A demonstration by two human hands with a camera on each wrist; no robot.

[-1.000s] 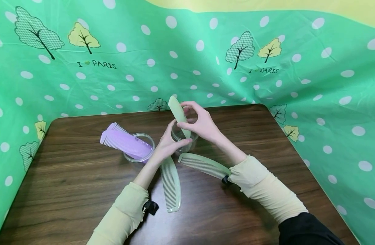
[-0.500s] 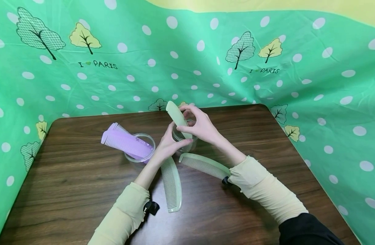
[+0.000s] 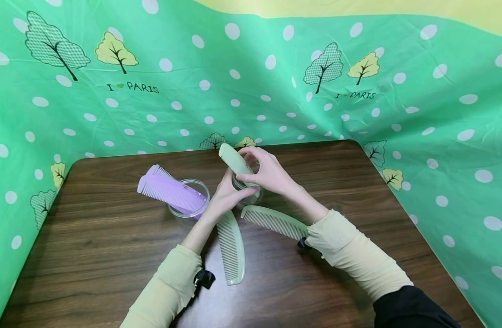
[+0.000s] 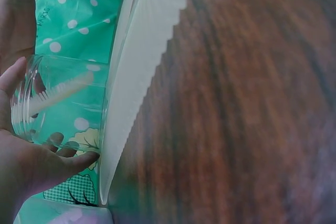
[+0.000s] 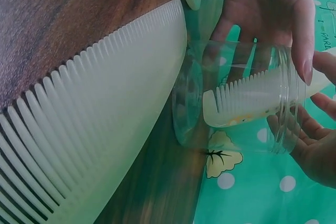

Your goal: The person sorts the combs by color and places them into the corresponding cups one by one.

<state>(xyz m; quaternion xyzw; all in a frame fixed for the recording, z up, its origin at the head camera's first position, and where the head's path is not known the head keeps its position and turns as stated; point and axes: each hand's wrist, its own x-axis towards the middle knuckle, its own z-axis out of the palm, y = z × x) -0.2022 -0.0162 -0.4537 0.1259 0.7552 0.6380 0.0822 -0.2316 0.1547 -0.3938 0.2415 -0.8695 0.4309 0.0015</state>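
Dotted green cloth (image 3: 271, 114) hangs behind a brown table (image 3: 107, 259).

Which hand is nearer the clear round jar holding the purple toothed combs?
Left. The left hand is just right of that jar, gripping another clear jar; the right hand is farther right, pinching a pale green curved comb.

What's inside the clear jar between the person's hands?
The lower part of a slanting green comb, its upper end sticking out of the jar. Nothing else shows inside. The left hand and right hand hide some of the jar's mouth.
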